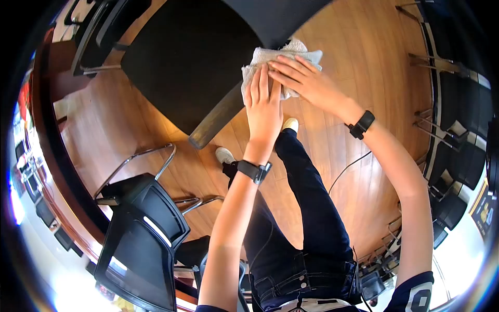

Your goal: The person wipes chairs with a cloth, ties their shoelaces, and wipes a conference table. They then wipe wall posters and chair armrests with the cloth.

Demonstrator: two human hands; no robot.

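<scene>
A light grey cloth [260, 56] lies bunched over the far end of a dark armrest [221, 115], beside a black chair seat [192, 57]. My left hand [263, 106] rests on the cloth's near side, its fingers stretched out and pointing away from me. From the right, my right hand [306, 83] lies across the cloth with its fingers spread flat. The fingertips of both hands are close together. Each wrist wears a black band. What is under the cloth is hidden.
A black chair with metal legs [143, 223] stands at the lower left, near a long dark wooden table edge [73, 151]. More black chairs [460, 104] line the right side. My legs and shoes are below on the wooden floor [358, 67], where a thin cable runs.
</scene>
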